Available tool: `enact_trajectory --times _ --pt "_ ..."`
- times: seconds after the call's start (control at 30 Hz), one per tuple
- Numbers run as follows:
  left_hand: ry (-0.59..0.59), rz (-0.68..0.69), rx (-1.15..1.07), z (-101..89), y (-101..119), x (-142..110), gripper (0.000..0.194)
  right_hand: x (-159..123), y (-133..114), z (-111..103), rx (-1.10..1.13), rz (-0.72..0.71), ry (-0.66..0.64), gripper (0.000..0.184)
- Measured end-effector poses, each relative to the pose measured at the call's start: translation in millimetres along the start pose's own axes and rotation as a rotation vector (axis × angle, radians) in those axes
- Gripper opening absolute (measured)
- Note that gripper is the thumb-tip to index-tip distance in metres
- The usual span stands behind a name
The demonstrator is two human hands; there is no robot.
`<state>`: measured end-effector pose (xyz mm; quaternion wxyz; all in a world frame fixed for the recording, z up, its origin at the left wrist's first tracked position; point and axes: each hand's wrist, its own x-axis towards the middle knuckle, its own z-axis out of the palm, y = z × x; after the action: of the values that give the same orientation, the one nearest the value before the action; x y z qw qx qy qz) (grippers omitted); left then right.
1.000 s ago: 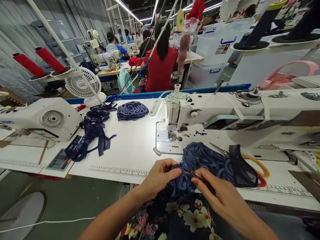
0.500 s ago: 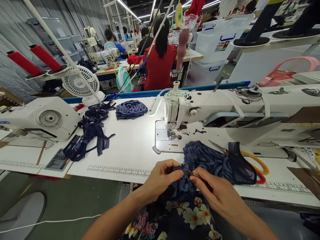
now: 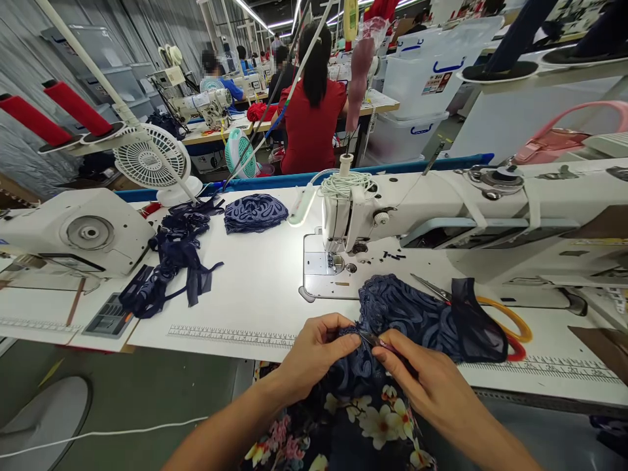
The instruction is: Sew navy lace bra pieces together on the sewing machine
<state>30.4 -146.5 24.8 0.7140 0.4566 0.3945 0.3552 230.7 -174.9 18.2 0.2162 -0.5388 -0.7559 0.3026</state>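
My left hand [image 3: 324, 347] pinches the edge of a navy lace garment [image 3: 407, 314] between thumb and fingers, at the table's front edge. Closed round a slim dark tool [image 3: 371, 339] is my right hand [image 3: 417, 369]; the tool's tip meets the lace beside my left fingertips. Most of the tool is hidden in the palm, so its exact kind does not show. Part of the garment hangs over my lap, and the rest spreads to the right on the table. Scissors [image 3: 505, 318] with orange and red handles lie partly under its sheer end.
A sewing machine [image 3: 392, 203] stands just behind the garment. Folded navy lace [image 3: 256, 213] and a heap of navy straps [image 3: 179, 255] lie to the left, near a white fan [image 3: 154, 157]. Ahead, a person in a red top [image 3: 313, 124] sits facing away.
The view has shifted slightly. Both hands keep their hold on the lace and the tool, and the tool's tip has turned slightly against the fabric.
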Motion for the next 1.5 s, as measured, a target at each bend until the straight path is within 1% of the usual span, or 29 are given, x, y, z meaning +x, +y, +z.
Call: enact_trajectory --times 0.1,0.2,0.3,0.37,0.43,0.47,0.53,0.57,0.6,0.67,0.73,0.77,0.8,0.87,0.9,0.93,0.97,1.0,1.03,1.07,1.1,1.13,1.2,1.23,1.27,1.3,1.37,1.43,1.5 --pt "0.014 -0.015 -0.017 0.5 0 1 0.026 0 2 0 0.052 0.035 -0.006 0.031" --pt "0.023 -0.036 -0.036 0.6 0 2 0.029 -1 2 0 0.07 0.064 -0.025 0.029" --pt "0.026 -0.041 -0.033 0.6 -1 3 0.031 -1 -1 -1 -0.018 -0.002 0.02 0.03" --pt "0.024 -0.037 -0.027 0.6 -3 3 0.03 3 -1 -3 -0.076 -0.045 0.08 0.032" --pt "0.026 -0.044 -0.031 -0.1 -4 1 0.03 10 5 -8 -0.178 -0.055 0.188 0.035" --pt "0.034 -0.055 -0.03 -1.2 -4 0 0.029 17 11 -13 -0.276 -0.041 0.265 0.037" --pt "0.047 -0.082 0.027 -6.1 -1 0 0.028 33 26 -25 -0.547 0.009 0.416 0.043" --pt "0.044 -0.079 0.107 -10.3 2 1 0.026 43 34 -32 -0.689 0.038 0.461 0.045" --pt "0.029 -0.058 0.225 -15.6 7 5 0.022 54 42 -39 -0.801 0.056 0.478 0.044" --pt "-0.039 0.02 0.561 -28.4 22 18 0.015 73 52 -52 -0.927 0.044 0.475 0.042" --pt "-0.118 0.079 0.93 -40.9 42 38 0.013 87 52 -56 -0.951 -0.015 0.479 0.038" --pt "-0.137 0.086 1.092 -45.3 52 48 0.013 91 48 -54 -0.939 -0.062 0.477 0.035" --pt "-0.139 0.082 1.181 -47.7 59 57 0.012 94 43 -48 -0.924 -0.123 0.462 0.031" --pt "-0.072 0.081 1.28 -45.3 64 68 0.017 94 32 -30 -0.837 -0.306 0.384 0.03" --pt "-0.008 0.096 1.308 -41.0 60 68 0.021 92 29 -18 -0.768 -0.413 0.326 0.031" --pt "0.065 0.13 1.351 -36.0 52 65 0.025 89 27 -7 -0.661 -0.515 0.281 0.03" --pt "0.131 0.174 1.393 -31.5 40 60 0.03 86 28 2 -0.585 -0.569 0.264 0.029" --pt "0.177 0.279 1.467 -29.0 26 52 0.033 82 31 10 -0.532 -0.596 0.273 0.028" --pt "0.156 0.386 1.521 -29.7 12 43 0.033 78 36 14 -0.501 -0.594 0.289 0.029" --pt "0.103 0.472 1.549 -33.9 0 35 0.036 74 41 15 -0.496 -0.574 0.3 0.029" --pt "0.063 0.528 1.556 -41.5 -8 27 0.044 70 47 14 -0.493 -0.555 0.296 0.03" --pt "-0.018 0.593 1.551 -51.6 -12 22 0.049 67 52 10 -0.485 -0.536 0.269 0.031" --pt "-0.211 0.661 1.52 -73.1 -8 18 0.048 64 55 -1 -0.447 -0.522 0.181 0.031" --pt "-0.277 0.682 1.512 -81.1 -2 19 0.048 66 54 -7 -0.419 -0.515 0.141 0.03" --pt "-0.312 0.701 1.509 -85.6 5 20 0.051 69 51 -12 -0.392 -0.499 0.119 0.03" --pt "-0.308 0.713 1.513 -86.0 10 23 0.053 74 46 -16 -0.373 -0.467 0.117 0.029" --pt "-0.222 0.731 1.533 -75.4 14 29 0.056 90 35 -19 -0.377 -0.342 0.152 0.031" --pt "-0.111 0.742 1.553 -57.2 7 33 0.056 107 25 -17 -0.426 -0.159 0.164 0.03" --pt "-0.065 0.751 1.565 -42.2 -8 36 0.062 123 19 -13 -0.455 -0.02 0.089 0.028"
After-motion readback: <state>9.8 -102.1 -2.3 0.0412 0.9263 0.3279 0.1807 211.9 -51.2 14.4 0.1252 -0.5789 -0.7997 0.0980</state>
